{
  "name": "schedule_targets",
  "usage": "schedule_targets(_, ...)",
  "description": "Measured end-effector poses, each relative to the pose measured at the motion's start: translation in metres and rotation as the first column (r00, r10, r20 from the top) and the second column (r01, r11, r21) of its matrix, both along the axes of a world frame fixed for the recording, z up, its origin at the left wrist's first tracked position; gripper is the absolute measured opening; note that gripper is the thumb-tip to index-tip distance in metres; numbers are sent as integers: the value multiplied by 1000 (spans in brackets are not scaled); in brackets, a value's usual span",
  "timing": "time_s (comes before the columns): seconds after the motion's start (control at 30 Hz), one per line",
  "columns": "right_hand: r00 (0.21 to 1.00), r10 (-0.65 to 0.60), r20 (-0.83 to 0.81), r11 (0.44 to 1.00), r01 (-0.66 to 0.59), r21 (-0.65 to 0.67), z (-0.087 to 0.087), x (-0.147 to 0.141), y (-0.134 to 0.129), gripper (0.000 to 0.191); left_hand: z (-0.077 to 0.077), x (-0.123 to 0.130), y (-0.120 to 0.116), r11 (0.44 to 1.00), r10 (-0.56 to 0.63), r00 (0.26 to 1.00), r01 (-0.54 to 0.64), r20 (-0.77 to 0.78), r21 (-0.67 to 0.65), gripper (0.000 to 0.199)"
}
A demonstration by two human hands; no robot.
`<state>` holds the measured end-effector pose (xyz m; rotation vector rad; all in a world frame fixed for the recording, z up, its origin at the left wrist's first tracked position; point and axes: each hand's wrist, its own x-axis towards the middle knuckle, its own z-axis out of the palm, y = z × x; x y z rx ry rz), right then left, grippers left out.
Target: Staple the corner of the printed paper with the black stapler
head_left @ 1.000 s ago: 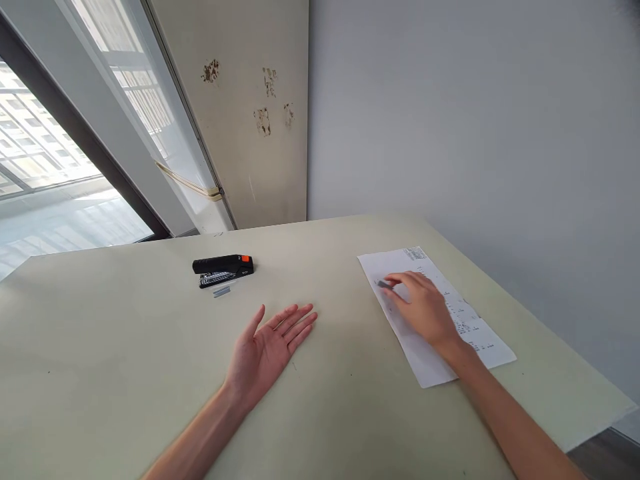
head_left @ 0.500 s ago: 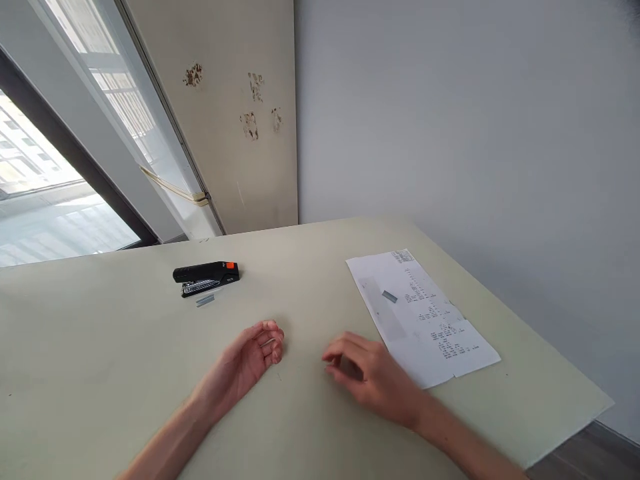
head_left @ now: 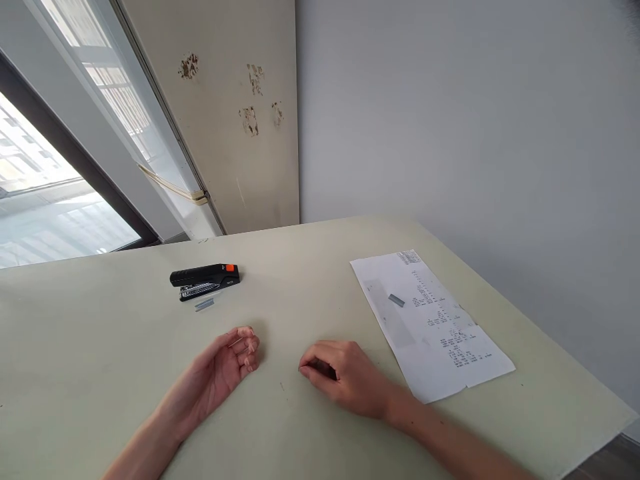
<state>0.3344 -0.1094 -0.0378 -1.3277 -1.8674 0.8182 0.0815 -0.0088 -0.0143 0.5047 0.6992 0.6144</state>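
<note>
On a pale green table (head_left: 285, 267) seen from the head camera, the person's left hand (head_left: 225, 368) lies to the left of the middle, palm turned up, loosely open with its fingers curled in. The right hand (head_left: 350, 377) rests across from it, well apart, closed so that thumb and forefinger meet at the tips in a loop; whether something tiny sits between them cannot be told. A black stapler (head_left: 205, 279) with an orange patch lies beyond the left hand, and grey staple strips (head_left: 204, 305) lie on the tabletop just in front of it. To the right, a printed sheet of paper (head_left: 433, 363) lies flat at a slant, its near left edge close to the right forearm, and 1 more staple strip (head_left: 397, 300) rests on its left part. The table's far edge runs up to a plain grey wall (head_left: 450, 133) and a cream panel (head_left: 235, 167) marked with 4 brown patches (head_left: 255, 79). At the left, a yellowish strap (head_left: 170, 187) reaches the panel's edge, and a dark frame (head_left: 75, 150) slants past bright window glass (head_left: 30, 153). Dark floor (head_left: 610, 463) shows at the lower right corner.
</note>
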Motion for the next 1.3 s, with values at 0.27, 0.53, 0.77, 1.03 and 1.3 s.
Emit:
schedule_targets(0.27, 1000, 6, 15, 999, -6, 47, -2, -1, 0, 13, -1, 0, 1, 1000, -9, 1000, 9, 3, -5, 8)
schedule_targets(0.53, 1000, 15, 23, 998, -16, 60, 0, 0, -2, 12, 3, 3, -1, 1000, -5, 1000, 5, -28, 2, 7)
schedule_targets(0.77, 1000, 12, 16, 998, -13, 67, -3, -1, -2, 12, 2, 1, -1, 1000, -3, 1000, 3, -16, -1, 8)
schedule_targets(1.03, 999, 14, 36, 997, -16, 71, 0, 0, -1, 13, 3, 3, -1, 1000, -4, 1000, 4, -16, -6, 7)
schedule_targets(1.3, 999, 9, 31, 998, -11, 61, 0, 0, 0, 13, 3, 3, -1, 1000, 2, 1000, -2, -26, -6, 7)
